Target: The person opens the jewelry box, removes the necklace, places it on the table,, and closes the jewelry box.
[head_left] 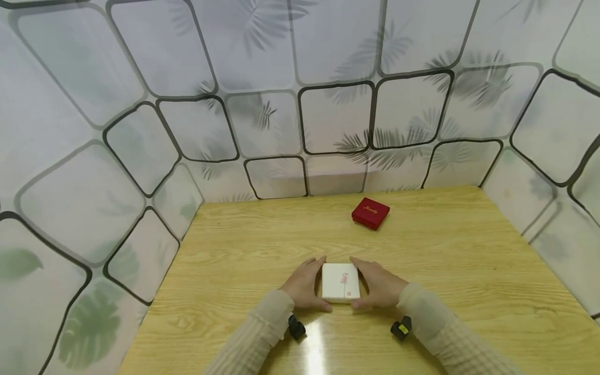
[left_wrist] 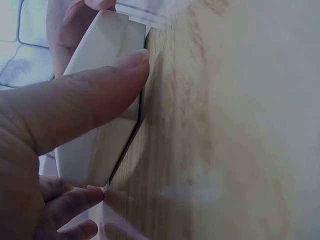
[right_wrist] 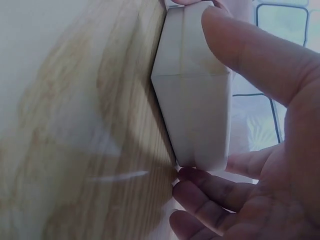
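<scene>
A small white square box (head_left: 340,283) with a pink flower printed on its lid lies flat on the wooden table. My left hand (head_left: 302,286) grips its left side, the thumb on the near face and the fingers bent around the far corner. On the opposite side my right hand (head_left: 379,286) holds the box between a thumb near the front edge and fingers at the back. A thin seam between lid and base runs along the box's side (right_wrist: 192,117) in the right wrist view; the lid appears to be on.
Farther back on the table (head_left: 262,229) lies a closed dark red box (head_left: 370,213) with gold lettering. Patterned fabric (head_left: 262,120) with dark outlines and leaf prints rises behind the table and along both sides. Each wrist carries a small black camera (head_left: 296,328).
</scene>
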A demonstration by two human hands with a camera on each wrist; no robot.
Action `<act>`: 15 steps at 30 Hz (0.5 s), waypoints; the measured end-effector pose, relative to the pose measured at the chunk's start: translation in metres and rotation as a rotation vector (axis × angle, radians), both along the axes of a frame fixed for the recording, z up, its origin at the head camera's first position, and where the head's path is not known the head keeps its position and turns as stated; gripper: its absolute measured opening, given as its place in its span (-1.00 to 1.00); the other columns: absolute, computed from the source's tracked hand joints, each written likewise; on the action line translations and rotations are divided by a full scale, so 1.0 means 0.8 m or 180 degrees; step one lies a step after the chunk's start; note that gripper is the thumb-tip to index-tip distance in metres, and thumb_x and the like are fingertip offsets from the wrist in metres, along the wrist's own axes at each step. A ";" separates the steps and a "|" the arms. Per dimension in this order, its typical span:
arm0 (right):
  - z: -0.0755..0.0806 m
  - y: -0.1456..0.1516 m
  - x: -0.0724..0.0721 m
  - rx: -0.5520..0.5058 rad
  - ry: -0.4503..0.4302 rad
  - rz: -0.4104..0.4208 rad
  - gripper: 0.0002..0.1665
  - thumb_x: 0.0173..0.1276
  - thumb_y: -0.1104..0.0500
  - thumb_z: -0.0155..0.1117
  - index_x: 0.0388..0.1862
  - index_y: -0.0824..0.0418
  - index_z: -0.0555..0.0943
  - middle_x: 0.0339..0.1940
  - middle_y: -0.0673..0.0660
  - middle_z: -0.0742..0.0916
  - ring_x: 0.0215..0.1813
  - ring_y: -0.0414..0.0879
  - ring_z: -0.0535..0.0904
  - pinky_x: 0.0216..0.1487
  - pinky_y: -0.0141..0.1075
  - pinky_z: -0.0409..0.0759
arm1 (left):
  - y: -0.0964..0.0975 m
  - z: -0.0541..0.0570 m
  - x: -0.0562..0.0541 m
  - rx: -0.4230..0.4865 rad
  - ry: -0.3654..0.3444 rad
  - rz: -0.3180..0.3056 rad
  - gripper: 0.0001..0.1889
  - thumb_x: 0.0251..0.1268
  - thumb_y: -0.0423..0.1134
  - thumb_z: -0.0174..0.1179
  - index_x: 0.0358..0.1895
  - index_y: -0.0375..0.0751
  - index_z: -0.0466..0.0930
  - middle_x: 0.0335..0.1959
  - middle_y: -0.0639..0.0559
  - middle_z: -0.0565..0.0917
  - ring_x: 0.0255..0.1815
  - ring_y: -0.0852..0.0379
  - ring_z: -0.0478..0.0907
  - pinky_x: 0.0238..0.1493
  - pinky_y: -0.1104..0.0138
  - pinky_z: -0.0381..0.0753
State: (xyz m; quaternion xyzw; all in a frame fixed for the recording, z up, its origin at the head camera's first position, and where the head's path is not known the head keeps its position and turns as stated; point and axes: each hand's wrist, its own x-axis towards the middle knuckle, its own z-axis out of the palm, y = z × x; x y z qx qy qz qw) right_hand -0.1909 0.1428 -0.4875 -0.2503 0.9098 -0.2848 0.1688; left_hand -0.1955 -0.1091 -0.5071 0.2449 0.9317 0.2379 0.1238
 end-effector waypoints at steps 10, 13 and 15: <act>-0.004 -0.005 -0.001 0.0244 -0.0029 -0.0077 0.37 -0.12 -0.23 0.59 0.53 0.25 0.06 0.43 0.22 0.33 0.44 0.14 0.17 0.38 0.05 0.22 | -0.003 -0.002 0.002 0.0157 0.0029 0.0023 0.28 -0.32 0.25 0.52 0.53 -0.14 -0.01 0.46 -0.09 0.21 0.45 -0.03 0.14 0.37 0.10 0.24; -0.004 -0.007 -0.002 0.0235 0.0027 -0.0057 0.36 -0.13 -0.24 0.59 0.53 0.22 0.09 0.41 0.20 0.33 0.43 0.12 0.18 0.37 0.05 0.24 | -0.003 -0.002 0.002 0.0170 0.0052 0.0002 0.28 -0.32 0.25 0.52 0.52 -0.15 0.00 0.44 -0.08 0.23 0.43 -0.01 0.17 0.37 0.13 0.25; -0.005 -0.009 -0.002 0.0194 0.0080 -0.0018 0.36 -0.13 -0.23 0.60 0.53 0.21 0.09 0.40 0.19 0.34 0.40 0.10 0.21 0.36 0.03 0.26 | -0.004 -0.002 0.002 0.0192 0.0054 -0.0011 0.28 -0.33 0.26 0.52 0.52 -0.16 0.00 0.42 -0.07 0.25 0.42 0.01 0.18 0.37 0.15 0.26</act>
